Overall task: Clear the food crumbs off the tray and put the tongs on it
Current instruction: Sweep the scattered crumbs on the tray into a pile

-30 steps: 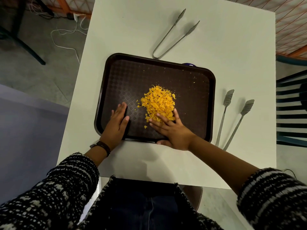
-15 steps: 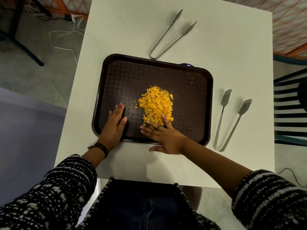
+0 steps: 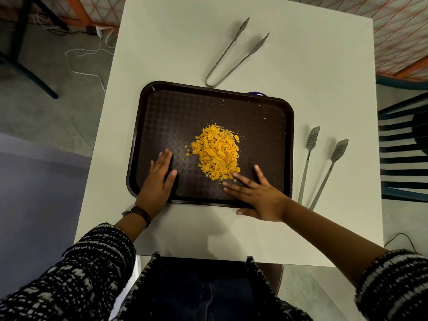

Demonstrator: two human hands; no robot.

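- On the bench (image 3: 312,66), crumbs (image 3: 216,154) sit heaped mid tray (image 3: 137,144), just far of both hands.
- Near-left on the tray the left hand (image 3: 159,179) lies flat; the right hand (image 3: 257,193) spreads over the near rim, fingertips touching the heap; both grips wide, holding nothing.
- Just right of the tray lie tongs (image 3: 306,167), axis near-to-far, nearest the right hand.
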